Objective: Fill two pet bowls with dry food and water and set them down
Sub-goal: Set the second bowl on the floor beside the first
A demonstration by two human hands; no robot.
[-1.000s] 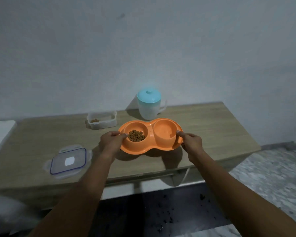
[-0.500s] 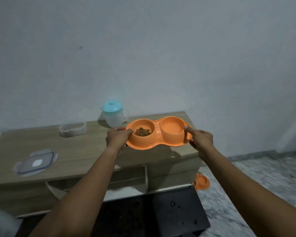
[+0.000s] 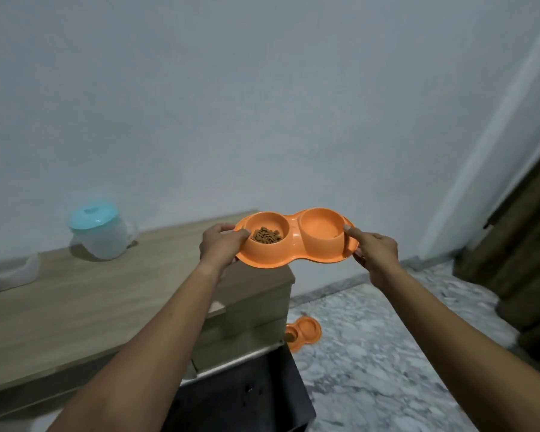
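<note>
I hold an orange double pet bowl (image 3: 294,244) in the air above the right end of the wooden table (image 3: 75,307). My left hand (image 3: 220,246) grips its left rim and my right hand (image 3: 373,251) grips its right rim. Brown dry food (image 3: 266,235) lies in the left cup; the right cup (image 3: 321,227) looks orange inside, and I cannot tell if it holds water. A second orange double bowl (image 3: 304,332) sits on the marble floor by the table's right end, partly hidden behind a black box.
A white jug with a light blue lid (image 3: 99,230) stands at the back of the table. A clear plastic container (image 3: 10,277) is at the left edge. A black box (image 3: 247,397) lies below the table. Brown curtains (image 3: 524,260) hang at the right.
The bowl has been lifted off the table and carried to the right, past the table's end. My view has turned right, so the floor bowl and curtains now show.
</note>
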